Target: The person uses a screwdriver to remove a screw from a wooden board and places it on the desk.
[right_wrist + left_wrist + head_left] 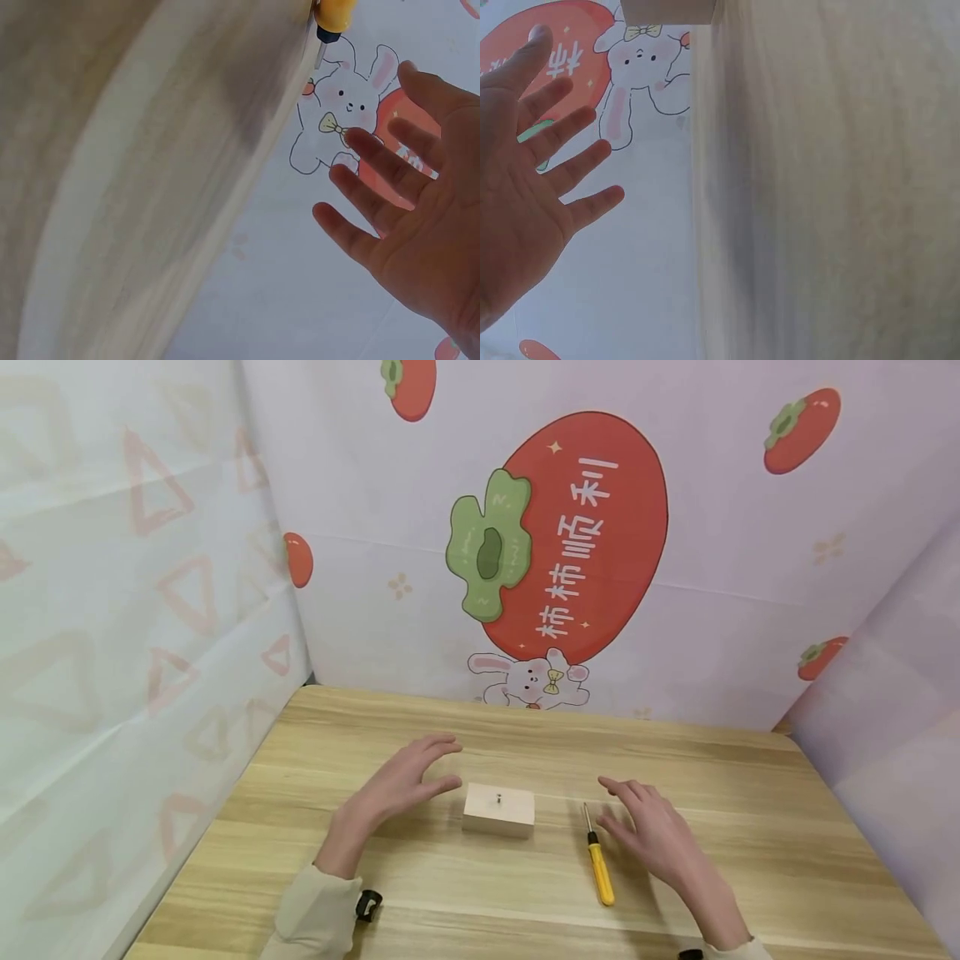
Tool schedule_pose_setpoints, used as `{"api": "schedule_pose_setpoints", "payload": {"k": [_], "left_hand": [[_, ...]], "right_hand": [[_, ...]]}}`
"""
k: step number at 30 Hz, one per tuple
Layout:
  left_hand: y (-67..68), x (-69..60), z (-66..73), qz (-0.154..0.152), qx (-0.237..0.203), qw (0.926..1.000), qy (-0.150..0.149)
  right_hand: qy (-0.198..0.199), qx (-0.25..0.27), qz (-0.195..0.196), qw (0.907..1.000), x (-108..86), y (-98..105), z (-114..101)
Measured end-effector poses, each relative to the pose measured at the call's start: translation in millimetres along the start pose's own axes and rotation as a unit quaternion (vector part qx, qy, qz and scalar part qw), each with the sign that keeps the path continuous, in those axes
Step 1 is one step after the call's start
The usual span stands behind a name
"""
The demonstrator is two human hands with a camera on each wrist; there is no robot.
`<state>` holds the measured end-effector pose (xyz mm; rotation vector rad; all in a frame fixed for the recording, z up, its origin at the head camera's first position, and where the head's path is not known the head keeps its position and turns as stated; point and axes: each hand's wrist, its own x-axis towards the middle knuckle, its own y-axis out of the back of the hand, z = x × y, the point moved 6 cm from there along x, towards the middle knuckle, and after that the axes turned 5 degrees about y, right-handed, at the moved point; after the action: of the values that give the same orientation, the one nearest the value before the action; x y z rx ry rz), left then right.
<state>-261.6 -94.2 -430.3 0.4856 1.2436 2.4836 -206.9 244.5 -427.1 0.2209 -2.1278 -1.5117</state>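
A pale wooden block (498,821) lies near the middle of the table, with a small screw (499,798) standing up from its top. To its right is a screwdriver (601,870) with a yellow handle and black collar, its tip pointing away from the person. My left hand (408,781) hovers left of the block, fingers apart and holding nothing. Beside the screwdriver, on its right, my right hand (651,828) is held with spread fingers and nothing in it. Both wrist views show the palms bare: the left hand (532,165) and the right hand (420,202).
The wood-grain table (420,893) meets a printed back cloth (360,627) with a big red persimmon and a rabbit. Cloth walls also rise at the left (150,693) and right (900,693). A black band (368,905) sits at the left wrist.
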Motion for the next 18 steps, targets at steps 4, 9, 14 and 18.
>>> {"api": "schedule_pose_setpoints", "payload": {"k": [4, 9, 14, 18], "left_hand": [[-8.6, -2.1, 0.6, -0.028, -0.01, 0.9996, 0.006], [-17.2, -4.2, -0.8, -0.048, -0.019, 0.9986, 0.008], [-23.6, -1.4, 2.2, -0.062, -0.042, 0.9972, 0.004], [-26.2, 0.0, 6.8, -0.075, -0.065, 0.995, 0.005]], "right_hand": [[0.01, 0.004, -0.02, 0.9998, -5.4, -8.0, -2.9], [0.011, -0.006, -0.039, 0.9992, -10.4, -13.4, -5.6], [0.019, -0.012, -0.042, 0.9989, -17.1, -9.8, -7.3], [0.026, -0.028, -0.057, 0.9976, -22.9, -7.4, -8.1]]}}
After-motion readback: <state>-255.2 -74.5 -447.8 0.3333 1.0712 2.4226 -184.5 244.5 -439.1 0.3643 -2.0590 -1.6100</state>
